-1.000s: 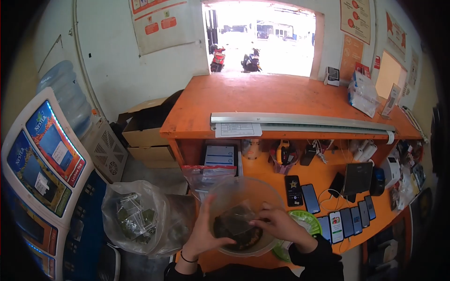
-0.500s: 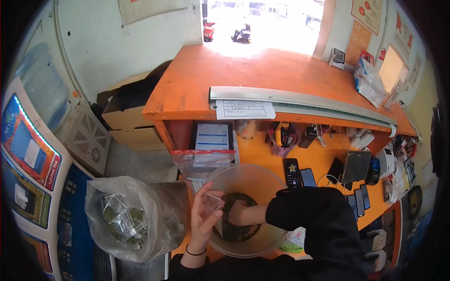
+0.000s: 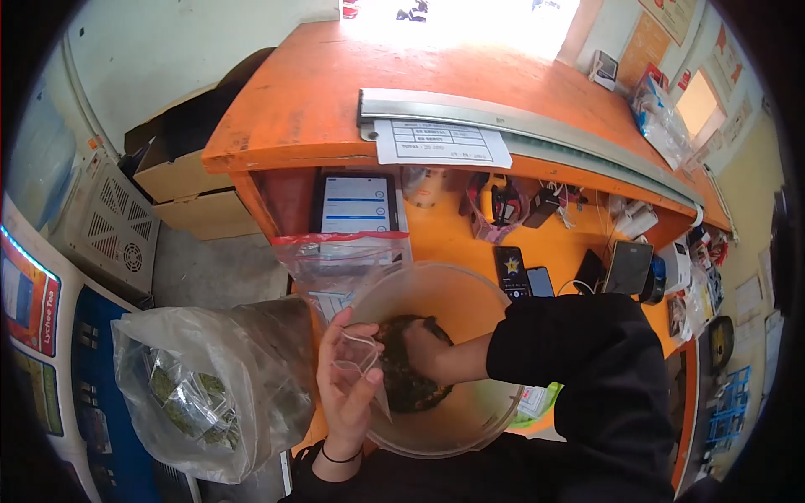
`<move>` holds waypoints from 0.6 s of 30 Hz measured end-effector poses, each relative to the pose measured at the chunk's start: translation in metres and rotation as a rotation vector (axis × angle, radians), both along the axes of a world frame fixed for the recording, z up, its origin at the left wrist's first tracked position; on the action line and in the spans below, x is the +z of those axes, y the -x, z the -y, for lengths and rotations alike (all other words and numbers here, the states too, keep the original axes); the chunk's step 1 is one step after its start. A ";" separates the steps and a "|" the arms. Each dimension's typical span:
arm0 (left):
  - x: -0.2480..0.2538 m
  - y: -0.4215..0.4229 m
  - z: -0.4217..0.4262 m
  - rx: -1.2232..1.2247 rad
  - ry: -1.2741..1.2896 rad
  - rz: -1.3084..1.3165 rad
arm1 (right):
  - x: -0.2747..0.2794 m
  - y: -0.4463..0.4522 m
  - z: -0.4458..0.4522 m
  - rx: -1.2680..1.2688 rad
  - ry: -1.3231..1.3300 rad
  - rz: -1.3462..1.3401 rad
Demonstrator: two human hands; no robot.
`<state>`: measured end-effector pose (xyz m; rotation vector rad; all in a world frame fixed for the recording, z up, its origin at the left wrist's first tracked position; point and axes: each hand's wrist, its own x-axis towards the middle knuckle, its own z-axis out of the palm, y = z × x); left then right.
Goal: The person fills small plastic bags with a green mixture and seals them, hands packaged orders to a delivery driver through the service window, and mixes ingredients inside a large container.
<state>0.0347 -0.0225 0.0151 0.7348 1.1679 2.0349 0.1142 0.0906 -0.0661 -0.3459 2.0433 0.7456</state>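
Observation:
My left hand (image 3: 342, 401) holds a small clear plastic bag (image 3: 359, 356) upright by its sides, its mouth gaping, over the left side of a large translucent tub (image 3: 482, 394). Inside the tub lies a dark green, flaky, leaf-like material (image 3: 402, 390). My right hand (image 3: 432, 354) reaches down into this material, and its fingertips are hidden there. To the left, a big cloudy plastic sack (image 3: 268, 369) stands with its top spread wide. Several small clear packets (image 3: 194, 404) of green flakes lie in it.
Behind the tub are a red-edged zip bag (image 3: 335, 268), a tablet (image 3: 356, 204) and phones (image 3: 513, 272) on the orange shelf. The raised counter (image 3: 402, 59) with a metal rail (image 3: 503, 126) spans the front. A drinks machine (image 3: 33, 310) stands at far left.
The view has tilted down and shifted, so the counter sits higher in it. My right hand has moved within the green material. My left hand still holds the small bag at the tub.

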 end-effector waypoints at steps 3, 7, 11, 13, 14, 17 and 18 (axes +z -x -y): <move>0.000 -0.002 0.000 0.076 -0.002 -0.009 | -0.003 -0.009 0.002 -0.544 0.194 0.182; -0.004 -0.004 -0.001 0.155 -0.016 -0.008 | -0.044 -0.029 0.009 -0.491 0.559 0.158; -0.004 -0.005 -0.001 0.192 -0.037 -0.006 | -0.044 -0.011 0.033 -0.681 0.550 0.167; -0.003 -0.006 0.000 0.193 -0.051 0.016 | -0.016 -0.001 0.037 -0.578 0.597 0.159; -0.003 -0.006 -0.001 0.194 -0.060 0.027 | -0.008 0.004 0.037 -0.526 0.617 0.154; -0.005 -0.006 -0.001 0.196 -0.063 0.014 | -0.037 0.011 0.030 -0.734 0.856 0.068; -0.006 -0.006 -0.001 0.196 -0.064 0.014 | -0.032 0.013 0.029 -0.851 0.922 0.015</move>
